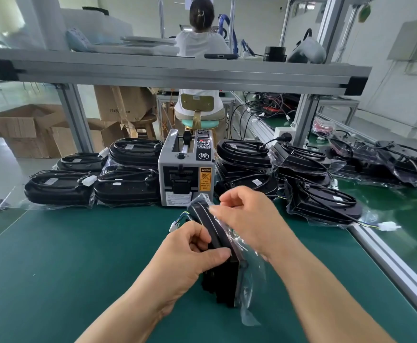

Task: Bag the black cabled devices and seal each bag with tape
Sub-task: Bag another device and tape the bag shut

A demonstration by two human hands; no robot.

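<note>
Two bare forearms reach in from the near edge of the desk (53, 256) and converge over its middle. The left hand (190, 253) grips a black device (203, 214) standing on edge, with the thumb laid across the near side and the fingers (197, 237) curled round the other side. The right hand (249, 219) is slightly higher and farther from the near edge, its back to the camera and its wrist bent leftward. Its fingertips (218, 206) are drawn together, pinching the top of the clear bag (252, 273) round the device.
</note>
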